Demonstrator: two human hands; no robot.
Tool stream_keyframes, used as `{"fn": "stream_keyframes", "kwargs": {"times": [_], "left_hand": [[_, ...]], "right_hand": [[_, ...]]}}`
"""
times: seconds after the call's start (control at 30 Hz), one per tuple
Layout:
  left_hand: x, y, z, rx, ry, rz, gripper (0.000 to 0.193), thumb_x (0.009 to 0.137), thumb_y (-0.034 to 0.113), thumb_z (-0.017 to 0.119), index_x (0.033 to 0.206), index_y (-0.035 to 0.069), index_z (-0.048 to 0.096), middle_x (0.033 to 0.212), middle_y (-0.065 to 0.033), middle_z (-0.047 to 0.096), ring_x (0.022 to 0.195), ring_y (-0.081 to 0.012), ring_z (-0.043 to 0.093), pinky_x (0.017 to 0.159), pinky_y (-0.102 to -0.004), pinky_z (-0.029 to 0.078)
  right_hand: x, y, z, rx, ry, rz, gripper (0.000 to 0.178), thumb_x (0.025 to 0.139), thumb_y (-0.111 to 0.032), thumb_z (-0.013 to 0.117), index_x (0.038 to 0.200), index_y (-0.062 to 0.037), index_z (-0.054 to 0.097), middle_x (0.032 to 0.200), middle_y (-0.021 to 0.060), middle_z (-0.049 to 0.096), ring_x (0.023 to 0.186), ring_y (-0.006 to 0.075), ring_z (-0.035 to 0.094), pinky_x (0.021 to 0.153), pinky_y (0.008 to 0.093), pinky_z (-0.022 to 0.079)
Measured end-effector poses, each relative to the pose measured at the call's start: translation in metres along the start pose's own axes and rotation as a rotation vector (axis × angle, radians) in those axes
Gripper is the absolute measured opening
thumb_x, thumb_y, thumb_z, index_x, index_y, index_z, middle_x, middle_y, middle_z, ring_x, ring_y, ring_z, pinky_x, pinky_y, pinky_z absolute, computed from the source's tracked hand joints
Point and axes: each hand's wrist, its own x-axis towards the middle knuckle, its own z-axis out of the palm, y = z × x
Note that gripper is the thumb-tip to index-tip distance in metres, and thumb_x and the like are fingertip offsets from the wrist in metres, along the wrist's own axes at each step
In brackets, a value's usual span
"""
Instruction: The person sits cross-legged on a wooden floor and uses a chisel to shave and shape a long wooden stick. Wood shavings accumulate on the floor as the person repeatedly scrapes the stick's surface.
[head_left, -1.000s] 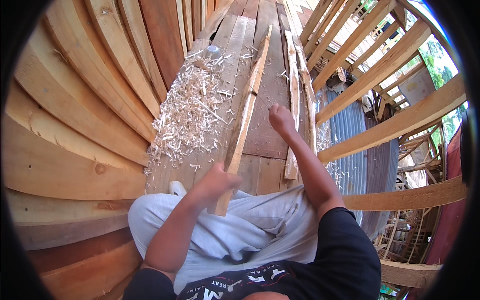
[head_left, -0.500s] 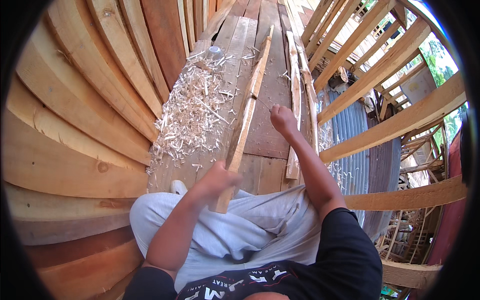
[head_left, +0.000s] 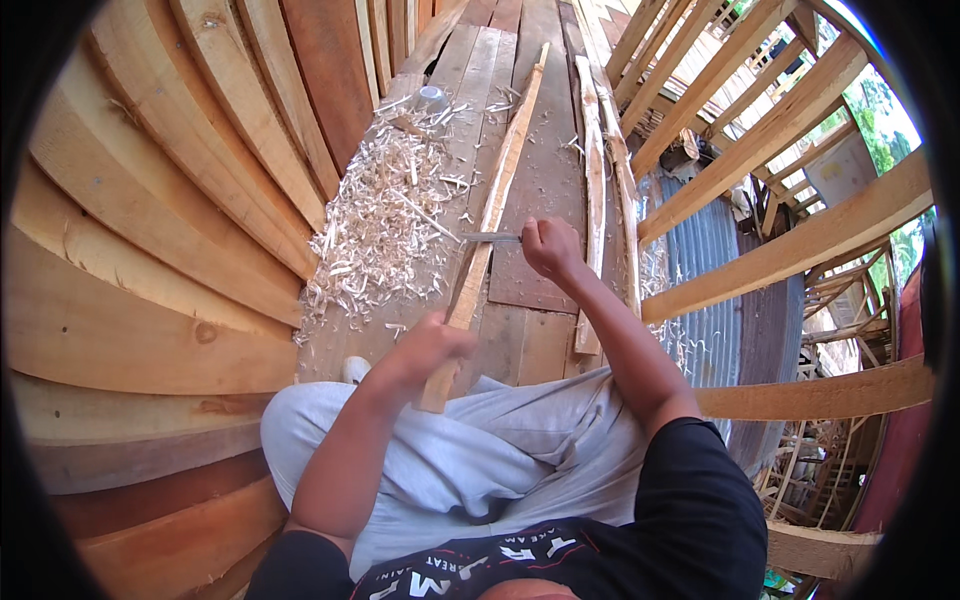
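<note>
A long, narrow wooden strip [head_left: 511, 150] slants away from my lap, its far end resting toward the plank floor ahead. My left hand [head_left: 430, 350] is wrapped round the strip near its close end, which sticks out below the fist over my legs. In my right hand [head_left: 552, 247] is a knife, the fist closed on a handle that the fingers hide. The knife's straight grey blade [head_left: 492, 237] lies across the strip at about mid-length, its tip poking past the left edge.
A heap of pale wood shavings [head_left: 385, 205] covers the floor at left, a small clear cup [head_left: 430, 98] at its far end. Two more strips [head_left: 593, 200] lie to the right. Boards [head_left: 150, 330] wall the left side; a slatted wooden railing [head_left: 790, 280] bounds the right.
My right hand has drawn the knife nearer along the strip, and the blade has turned to lie more squarely across it. My left hand keeps its grip, shifted slightly.
</note>
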Motion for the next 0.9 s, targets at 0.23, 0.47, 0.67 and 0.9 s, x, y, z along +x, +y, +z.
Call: {"fn": "stream_keyframes", "kwargs": {"times": [0.23,0.47,0.67,0.9], "left_hand": [[0.002,-0.003,-0.004,-0.052,-0.031,0.014,0.028,0.07,0.005,0.053,0.097,0.009,0.045,0.063,-0.0006,0.044,0.047,-0.0096,0.043,0.038,-0.0251,0.037],[0.019,0.012,-0.009,-0.266,-0.145,-0.052,0.017,0.073,0.008,0.054,0.088,0.01,0.046,0.066,-0.0002,0.046,0.051,-0.0079,0.044,0.041,-0.0232,0.038],[0.023,0.018,-0.016,-0.351,-0.195,-0.089,0.032,0.069,0.004,0.053,0.099,0.011,0.044,0.066,-0.0001,0.042,0.051,-0.0081,0.042,0.042,-0.0241,0.038],[0.016,0.013,-0.012,-0.348,-0.161,-0.105,0.032,0.068,0.003,0.053,0.098,0.011,0.043,0.066,-0.001,0.043,0.049,-0.0084,0.041,0.041,-0.0239,0.037]], "right_hand": [[-0.02,-0.032,-0.002,0.043,-0.093,-0.042,0.049,0.09,-0.029,0.042,0.056,0.0008,0.06,0.054,0.0244,0.054,0.056,0.0448,0.057,0.061,0.0514,0.047],[-0.004,-0.028,-0.002,0.005,0.085,-0.002,0.048,0.09,-0.028,0.044,0.054,0.0011,0.056,0.056,0.0249,0.054,0.058,0.0455,0.056,0.06,0.0535,0.044],[-0.02,-0.057,-0.016,-0.01,-0.064,0.145,0.049,0.091,-0.029,0.04,0.059,0.0022,0.061,0.06,0.0248,0.058,0.059,0.0446,0.059,0.062,0.0522,0.048],[-0.017,-0.055,-0.009,0.021,-0.018,0.109,0.052,0.093,-0.03,0.041,0.056,0.0012,0.059,0.057,0.0257,0.055,0.057,0.0444,0.059,0.06,0.0529,0.047]]}}
